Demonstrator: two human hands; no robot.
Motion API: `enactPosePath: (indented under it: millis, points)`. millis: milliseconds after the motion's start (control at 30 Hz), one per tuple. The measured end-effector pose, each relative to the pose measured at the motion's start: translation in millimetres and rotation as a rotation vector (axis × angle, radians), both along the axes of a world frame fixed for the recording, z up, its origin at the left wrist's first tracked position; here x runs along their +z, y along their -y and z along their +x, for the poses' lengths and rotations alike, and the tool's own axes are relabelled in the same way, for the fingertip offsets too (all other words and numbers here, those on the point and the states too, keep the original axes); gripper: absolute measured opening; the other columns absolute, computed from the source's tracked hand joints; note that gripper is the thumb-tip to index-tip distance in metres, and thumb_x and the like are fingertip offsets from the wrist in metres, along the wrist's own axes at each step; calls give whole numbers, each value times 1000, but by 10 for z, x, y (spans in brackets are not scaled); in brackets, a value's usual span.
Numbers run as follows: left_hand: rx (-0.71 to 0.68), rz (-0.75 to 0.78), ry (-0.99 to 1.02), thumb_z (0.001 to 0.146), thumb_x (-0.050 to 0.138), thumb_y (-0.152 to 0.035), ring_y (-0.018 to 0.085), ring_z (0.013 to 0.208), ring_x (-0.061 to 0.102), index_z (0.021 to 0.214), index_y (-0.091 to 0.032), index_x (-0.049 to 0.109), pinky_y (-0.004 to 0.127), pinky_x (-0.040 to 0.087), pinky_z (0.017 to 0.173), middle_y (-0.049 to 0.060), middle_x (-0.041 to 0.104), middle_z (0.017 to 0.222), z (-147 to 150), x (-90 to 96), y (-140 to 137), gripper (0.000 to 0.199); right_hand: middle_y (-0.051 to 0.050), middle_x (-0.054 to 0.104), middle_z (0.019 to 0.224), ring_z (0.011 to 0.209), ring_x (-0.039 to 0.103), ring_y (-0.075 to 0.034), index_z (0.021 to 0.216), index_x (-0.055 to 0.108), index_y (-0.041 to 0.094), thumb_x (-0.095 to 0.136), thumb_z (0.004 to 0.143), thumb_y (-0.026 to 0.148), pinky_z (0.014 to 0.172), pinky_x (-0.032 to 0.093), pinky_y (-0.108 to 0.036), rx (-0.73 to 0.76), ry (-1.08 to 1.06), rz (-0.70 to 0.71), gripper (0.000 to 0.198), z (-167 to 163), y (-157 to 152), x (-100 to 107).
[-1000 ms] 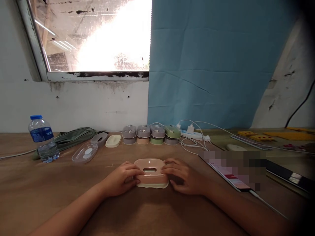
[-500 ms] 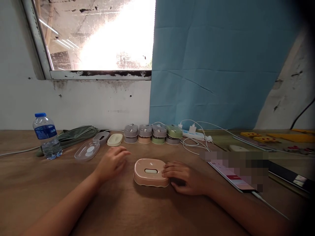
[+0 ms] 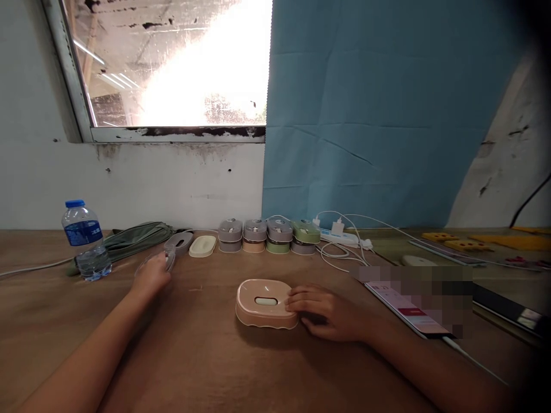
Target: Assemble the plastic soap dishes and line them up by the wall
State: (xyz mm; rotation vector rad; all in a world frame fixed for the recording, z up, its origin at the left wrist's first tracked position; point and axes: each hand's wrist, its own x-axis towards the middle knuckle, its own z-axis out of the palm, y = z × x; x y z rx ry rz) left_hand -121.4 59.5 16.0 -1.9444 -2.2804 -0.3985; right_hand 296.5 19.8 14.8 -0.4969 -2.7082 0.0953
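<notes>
A peach plastic soap box (image 3: 249,316) with an oval slot in its top lies in front of me, a pale piece showing through the slot. My right hand (image 3: 321,310) holds its right end, fingers over the top edge and thumb low at the near side. Farther left, my left hand (image 3: 151,275) is closed over a clear plastic lid (image 3: 172,261), hiding most of it; the fingertips are slightly blurred. Behind that lid lie a grey slotted tray (image 3: 179,243) and a cream oval dish (image 3: 202,246).
Several stacked soap boxes (image 3: 267,230) line the wall. A water bottle (image 3: 86,241) and a grey-green cloth bag (image 3: 138,241) stand at left. To the right are a power strip (image 3: 340,236), white cables, a phone (image 3: 408,310) and yellow pieces (image 3: 465,245).
My left hand has moved left from beside the peach box onto the clear lid. My right hand stays on the box. The view has shifted slightly.
</notes>
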Motion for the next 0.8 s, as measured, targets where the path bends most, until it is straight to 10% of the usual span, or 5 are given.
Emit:
enactPosePath:
  millis: [200, 367, 567, 800]
  points:
    - [28, 526, -35, 77, 38, -14, 31, 98, 54, 118, -9, 40, 45, 40, 82, 17, 55, 103, 166, 145, 120, 41, -4, 60, 110, 110, 48, -19, 115, 52, 23, 49, 76, 11, 98, 37, -37, -1, 17, 18, 41, 18, -11, -10]
    - [-352, 848, 764, 75, 55, -33, 17, 72, 60, 113, -20, 37, 35, 50, 68, 4, 48, 92, 526, 231, 231, 44, -10, 44, 129, 119, 40, -23, 131, 30, 21, 53, 76, 22, 99, 35, -41, -57, -77, 60, 60, 17, 34, -36]
    - [-543, 326, 1761, 68, 66, -35, 8, 54, 59, 99, -21, 40, 23, 51, 51, -4, 48, 81, 1229, 28, 389, 43, -7, 26, 138, 124, 32, -24, 132, 22, 30, 51, 79, 17, 97, 37, -42, -164, -284, 273, 62, -16, 88, -102]
    - [-688, -80, 1732, 70, 65, -38, 8, 51, 56, 93, -18, 46, 22, 47, 48, -1, 56, 81, 1496, -228, 445, 36, -5, 17, 144, 125, 30, -26, 129, 35, 30, 53, 80, 30, 98, 36, -41, -242, -100, 223, 52, -116, 153, -24]
